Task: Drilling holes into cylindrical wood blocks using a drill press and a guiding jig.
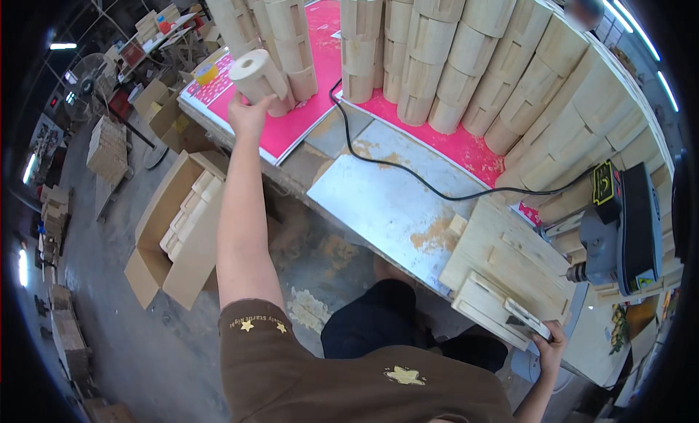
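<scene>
My left hand (247, 116) is stretched far out to the left, its fingers closed round a pale wooden cylinder (255, 70). A round hole shows in the cylinder's top, and grooves run down its side. It leans a little, next to a stack of like cylinders (295, 41); whether its base rests on anything is hidden. At the lower right, my right hand (550, 343) grips the end of a pale, light-edged bar (527, 319) on a wooden jig (489, 306). A drill press (619, 226) stands beside the jig, its chuck (577, 272) pointing at the jig's board.
Tall stacks of grooved wooden cylinders (437, 55) line the table's far side on pink sheets (444, 143). A black cable (408, 168) crosses the white board (393, 204). On the floor at left stands an open carton (191, 259) with wooden pieces; a fan (91, 77) is behind.
</scene>
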The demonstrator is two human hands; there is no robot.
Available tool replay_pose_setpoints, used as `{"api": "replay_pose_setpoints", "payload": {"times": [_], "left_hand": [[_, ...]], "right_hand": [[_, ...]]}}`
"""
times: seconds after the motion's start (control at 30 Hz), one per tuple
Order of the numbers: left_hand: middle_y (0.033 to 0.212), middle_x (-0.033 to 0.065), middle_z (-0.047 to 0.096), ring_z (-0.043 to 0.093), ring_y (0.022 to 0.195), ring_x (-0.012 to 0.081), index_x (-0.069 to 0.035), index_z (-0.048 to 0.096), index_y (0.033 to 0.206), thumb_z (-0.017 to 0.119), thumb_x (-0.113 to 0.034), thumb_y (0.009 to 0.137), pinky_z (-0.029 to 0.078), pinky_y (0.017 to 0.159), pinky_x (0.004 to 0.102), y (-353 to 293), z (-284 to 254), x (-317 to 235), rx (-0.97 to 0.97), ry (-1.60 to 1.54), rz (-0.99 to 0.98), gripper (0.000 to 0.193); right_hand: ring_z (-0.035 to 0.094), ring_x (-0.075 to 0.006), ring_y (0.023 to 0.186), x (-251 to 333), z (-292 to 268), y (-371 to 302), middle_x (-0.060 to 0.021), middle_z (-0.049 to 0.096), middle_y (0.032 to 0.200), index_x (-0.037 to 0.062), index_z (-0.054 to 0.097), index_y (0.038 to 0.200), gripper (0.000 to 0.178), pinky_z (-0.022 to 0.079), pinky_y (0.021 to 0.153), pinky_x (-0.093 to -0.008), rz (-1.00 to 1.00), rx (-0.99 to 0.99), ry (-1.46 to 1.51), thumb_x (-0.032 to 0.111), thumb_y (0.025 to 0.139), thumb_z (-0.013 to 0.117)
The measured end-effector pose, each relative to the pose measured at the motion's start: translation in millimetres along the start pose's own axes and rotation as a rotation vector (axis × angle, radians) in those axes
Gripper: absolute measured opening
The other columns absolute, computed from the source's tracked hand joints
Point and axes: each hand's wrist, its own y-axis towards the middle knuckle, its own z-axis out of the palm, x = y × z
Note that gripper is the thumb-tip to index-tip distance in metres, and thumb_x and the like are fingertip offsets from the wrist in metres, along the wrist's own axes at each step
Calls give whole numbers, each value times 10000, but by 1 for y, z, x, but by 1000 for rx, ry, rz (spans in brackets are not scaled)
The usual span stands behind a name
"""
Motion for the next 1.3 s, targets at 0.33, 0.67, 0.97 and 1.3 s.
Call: {"api": "replay_pose_setpoints", "payload": {"times": [0.33,0.67,0.97,1.3], "left_hand": [[1009,164,660,649,908,269,15,589,1072,831,-204,549,508,787,348,75,55,34,-76,237,-64,617],[1065,171,639,634,954,265,19,544,1143,827,-176,576,492,823,335,86,68,73,-49,78,-56,663],[1107,199,591,590,1011,324,38,465,1211,801,-260,644,486,826,425,74,67,48,-42,316,37,723],[1313,226,377,379,1216,368,18,324,1313,816,-365,602,334,988,476,36,193,-90,-272,92,579,945]], "right_hand": [[530,-169,694,18,1,-1,-55,596,726,13,651,782,260,389,630,-276,151,-31,-95,74,539,717],[530,-175,688,20,3,-3,-61,575,704,4,646,781,285,396,637,-280,174,-46,-95,63,509,705],[531,-168,686,20,5,-4,-55,576,699,12,646,772,261,403,632,-276,157,-69,-90,89,537,728],[540,-173,673,20,5,-7,-59,585,696,13,648,768,242,410,631,-276,163,-83,-93,55,540,720]]}}
